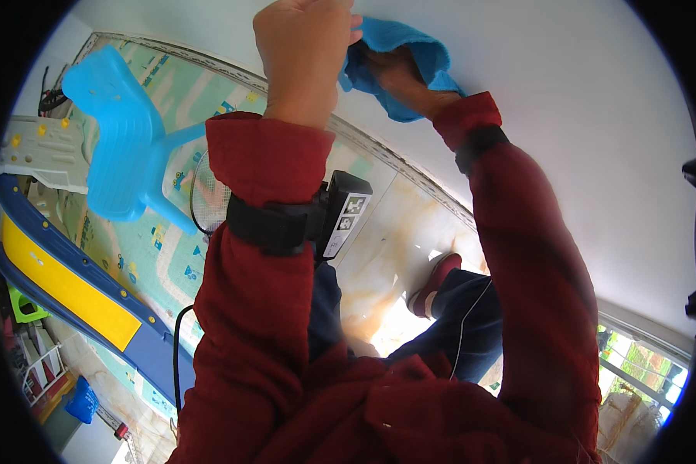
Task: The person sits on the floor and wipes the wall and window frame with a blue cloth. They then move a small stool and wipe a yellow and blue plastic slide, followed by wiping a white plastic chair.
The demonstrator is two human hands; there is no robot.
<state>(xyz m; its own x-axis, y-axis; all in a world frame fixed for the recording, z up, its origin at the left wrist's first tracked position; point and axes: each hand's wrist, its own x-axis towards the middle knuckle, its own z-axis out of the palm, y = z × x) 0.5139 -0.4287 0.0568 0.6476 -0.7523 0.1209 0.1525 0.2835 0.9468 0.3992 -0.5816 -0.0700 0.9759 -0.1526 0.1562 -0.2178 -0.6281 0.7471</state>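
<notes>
A blue cloth (403, 35) lies bunched against the white wall (533, 69) at the top of the view. My right hand (403, 81) is tucked into its folds and grips it, with the fingers mostly hidden by the fabric. Just left of the cloth is my left hand (304, 58), raised with its back towards me. Its fingers are curled, and the visible fingertips sit right beside the cloth's left edge. Whether they pinch the fabric cannot be seen, since the top of the hand is cut off by the frame.
A blue plastic chair (119, 151) and a badminton racket (209, 197) are on the patterned play mat (174, 255) at left. Beyond stands a yellow and blue slide (69, 267). A black device (348, 214) is strapped to my left forearm. A window (644, 365) is at lower right.
</notes>
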